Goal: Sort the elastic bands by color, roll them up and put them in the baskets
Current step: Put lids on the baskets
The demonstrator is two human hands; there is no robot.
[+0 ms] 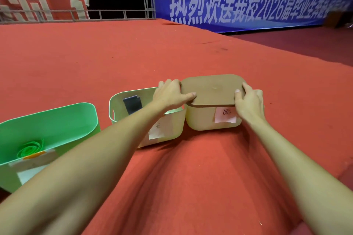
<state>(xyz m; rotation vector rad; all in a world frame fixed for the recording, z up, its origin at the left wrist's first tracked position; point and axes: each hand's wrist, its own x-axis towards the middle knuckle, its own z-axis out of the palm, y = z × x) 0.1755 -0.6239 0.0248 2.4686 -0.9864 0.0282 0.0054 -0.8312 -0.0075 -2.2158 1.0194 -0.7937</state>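
Left hand [172, 94] clamped on the left end of the tan lid [212, 89], thumb on top, fingers curled over the far corner. Right hand [248, 101] clamped on the right end likewise. Lid lying flat across the beige basket [202, 120] with the pink label [225, 116], long axis left to right, between both hands, equally near to each. Probably being seated or lifted; cannot tell which. Rolled green band [28, 150] inside the green basket [57, 118] at far left; dark band [131, 104] in the pale middle basket [172, 133], touching the beige one.
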